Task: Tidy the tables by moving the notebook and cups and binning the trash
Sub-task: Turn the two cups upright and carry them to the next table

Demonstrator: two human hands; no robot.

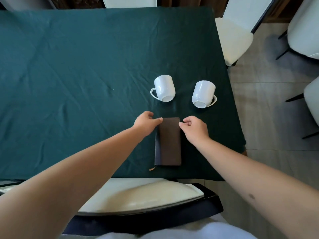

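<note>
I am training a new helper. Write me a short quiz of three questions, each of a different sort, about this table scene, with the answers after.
1. True or false: the two white cups, the left cup and the right cup, stand upside down on the green tablecloth.
2. Multiple choice: where is the brown notebook? A) on the chair; B) flat on the table, nearer the person than the cups; C) under a cup.
3. Fill in: the left hand and the right hand are at the notebook's ____ end.

Key: 1 true; 2 B; 3 far.
</note>
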